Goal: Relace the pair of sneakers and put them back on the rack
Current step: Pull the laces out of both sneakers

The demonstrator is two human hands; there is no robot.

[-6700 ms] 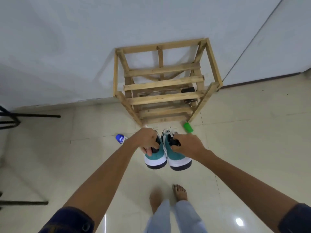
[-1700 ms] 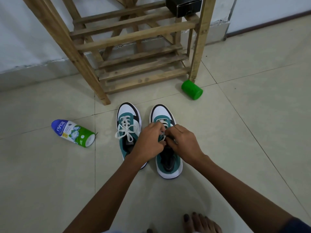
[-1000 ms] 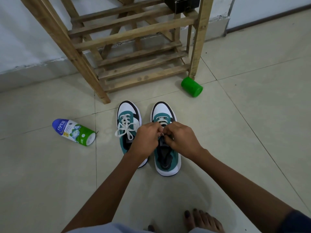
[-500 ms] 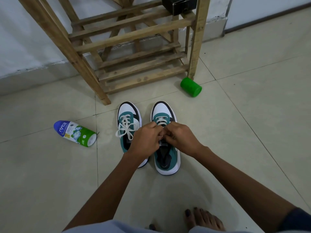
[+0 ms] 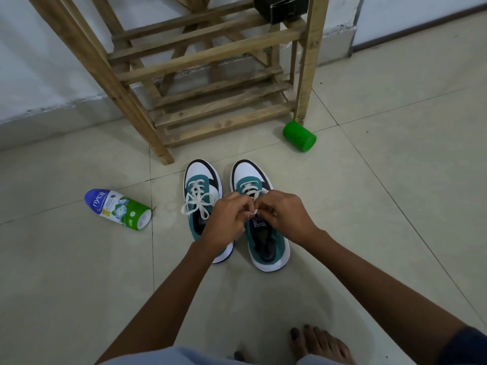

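The sneakers stand side by side on the tiled floor, toes toward the foot of the wooden rack [image 5: 210, 75]. The left sneaker [image 5: 201, 204] already wears a tied bow; the right sneaker [image 5: 259, 233] is the one in hand. The left hand [image 5: 228, 217] and right hand [image 5: 286, 214] meet over its tongue, each grip curled tight, pinching the white lace [image 5: 253, 192] between fingertips. That lace looks soft and limp, likely to slip through loose fingers, so I'd hold it near the ends and keep tension. The shoes themselves seem light, with firm soles; the heel collar would be the natural place to lift them. A powder bottle [image 5: 118, 209] lies off to the left, a green cup [image 5: 299, 137] by the rack's leg.
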